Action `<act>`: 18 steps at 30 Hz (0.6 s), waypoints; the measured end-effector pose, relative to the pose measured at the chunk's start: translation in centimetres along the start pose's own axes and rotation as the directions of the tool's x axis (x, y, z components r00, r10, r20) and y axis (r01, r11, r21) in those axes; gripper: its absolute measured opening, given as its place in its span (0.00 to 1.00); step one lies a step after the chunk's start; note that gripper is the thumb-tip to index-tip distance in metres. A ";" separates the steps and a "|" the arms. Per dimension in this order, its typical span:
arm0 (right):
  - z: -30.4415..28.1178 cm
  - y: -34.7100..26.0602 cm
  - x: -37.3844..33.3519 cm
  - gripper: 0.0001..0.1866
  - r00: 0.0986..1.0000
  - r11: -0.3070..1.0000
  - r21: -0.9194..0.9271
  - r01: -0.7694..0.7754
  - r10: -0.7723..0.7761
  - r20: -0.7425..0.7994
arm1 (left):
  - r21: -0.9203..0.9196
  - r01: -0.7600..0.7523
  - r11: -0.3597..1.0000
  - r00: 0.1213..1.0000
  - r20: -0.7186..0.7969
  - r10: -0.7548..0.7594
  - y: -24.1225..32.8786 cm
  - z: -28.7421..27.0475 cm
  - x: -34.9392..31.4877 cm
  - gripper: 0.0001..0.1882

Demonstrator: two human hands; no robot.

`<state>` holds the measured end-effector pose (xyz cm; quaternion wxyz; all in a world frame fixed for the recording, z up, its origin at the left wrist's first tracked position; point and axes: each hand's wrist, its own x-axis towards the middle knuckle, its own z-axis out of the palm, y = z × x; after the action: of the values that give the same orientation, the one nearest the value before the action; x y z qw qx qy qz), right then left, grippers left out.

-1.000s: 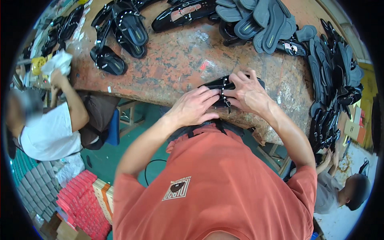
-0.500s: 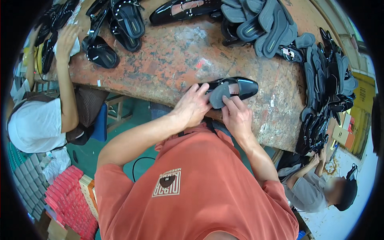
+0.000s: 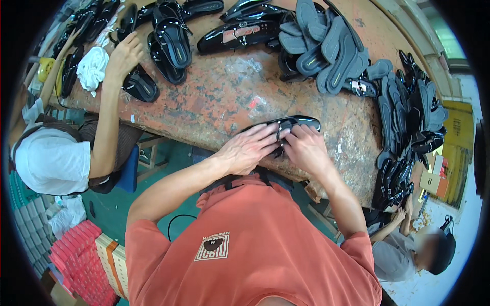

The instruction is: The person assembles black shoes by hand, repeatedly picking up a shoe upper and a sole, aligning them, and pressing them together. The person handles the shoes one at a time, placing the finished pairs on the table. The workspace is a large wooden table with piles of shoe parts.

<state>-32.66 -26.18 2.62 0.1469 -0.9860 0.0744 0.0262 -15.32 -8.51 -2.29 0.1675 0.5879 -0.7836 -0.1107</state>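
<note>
A black patent shoe (image 3: 301, 120) lies near the table's front edge, its toe to the right. My left hand (image 3: 249, 147) is over its rear part, fingers stretched across the opening and the thumb hidden. With bent fingers, my right hand (image 3: 308, 147) grips the near side of the shoe by its studded strap (image 3: 279, 133). The inside of the shoe is mostly covered by my hands.
Grey insoles (image 3: 334, 56) are heaped on black shoes at the far right of the worn table (image 3: 204, 102). More black shoes (image 3: 173, 46) stand at the back left. A co-worker's hand (image 3: 126, 56) is beside a white cloth (image 3: 93, 69). Another person (image 3: 403, 250) works at the right.
The grey insole that my hands held over the shoe no longer shows. My left hand has flattened across the shoe; my right hand has moved onto its near side. The co-worker's hand has left the white cloth.
</note>
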 end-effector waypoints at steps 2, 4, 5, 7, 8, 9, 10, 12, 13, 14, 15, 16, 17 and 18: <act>-1.5 3.1 -0.6 0.23 0.983 0.986 0.006 0.166 -0.165 -0.081 | -0.026 -0.017 1.000 0.995 0.096 0.020 -0.4 0.2 -0.4 0.41; 0.2 5.8 -1.6 0.51 0.995 0.984 0.173 0.049 -0.034 -0.091 | -0.048 -0.038 0.998 0.981 0.187 0.046 -0.2 0.0 0.0 0.47; 1.1 6.5 -1.8 0.61 0.996 0.945 0.321 -0.063 0.082 -0.047 | -0.052 -0.025 0.998 0.988 0.152 0.032 0.0 0.3 1.0 0.48; 3.4 7.2 -2.0 0.68 0.990 0.949 0.290 -0.123 0.139 -0.037 | -0.040 0.010 0.999 0.996 0.090 -0.007 0.6 0.8 3.8 0.51; 4.0 7.3 -2.0 0.72 0.986 0.950 0.276 -0.147 0.162 -0.034 | -0.063 0.037 0.997 0.992 0.121 -0.029 0.9 1.2 5.8 0.51; 4.1 7.6 -1.7 0.72 0.987 0.948 0.287 -0.142 0.158 -0.034 | -0.101 0.103 0.989 0.980 0.178 -0.084 1.5 1.4 7.0 0.49; 4.2 7.8 -1.5 0.72 0.987 0.945 0.297 -0.137 0.154 -0.035 | -0.076 0.104 0.992 0.985 0.142 -0.092 1.4 1.5 7.0 0.49; 4.4 8.2 -1.9 0.72 0.989 0.943 0.308 -0.127 0.144 -0.035 | -0.058 0.045 0.997 0.999 0.029 -0.043 2.0 1.0 5.9 0.48; 4.4 8.3 -2.3 0.72 0.987 0.944 0.298 -0.141 0.158 -0.035 | -0.052 -0.021 0.998 0.998 -0.053 0.018 2.1 0.1 4.6 0.47; 4.4 7.9 -2.3 0.73 0.988 0.948 0.286 -0.140 0.155 -0.029 | -0.066 -0.031 0.997 0.999 -0.045 0.028 2.0 0.1 3.6 0.46; 4.4 7.6 -2.1 0.73 0.988 0.952 0.274 -0.139 0.151 -0.023 | -0.067 -0.005 0.998 1.000 0.016 0.006 1.6 0.4 4.3 0.46; 4.3 7.4 -2.0 0.74 0.982 0.946 0.274 -0.175 0.188 -0.019 | -0.067 0.022 0.997 0.997 0.075 -0.017 1.3 0.9 5.8 0.45; 4.3 7.6 -1.9 0.74 0.984 0.942 0.294 -0.162 0.178 -0.028 | -0.062 0.045 0.997 0.990 0.136 -0.036 1.2 1.0 7.0 0.45; 4.4 8.0 -2.0 0.74 0.985 0.938 0.313 -0.148 0.168 -0.037 | -0.074 0.087 0.993 0.986 0.152 -0.075 1.7 0.8 7.6 0.45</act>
<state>-36.01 -32.19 -3.70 0.2942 -0.9421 0.1611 -0.0053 -19.05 -15.29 -1.36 0.1276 0.6021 -0.7643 -0.1925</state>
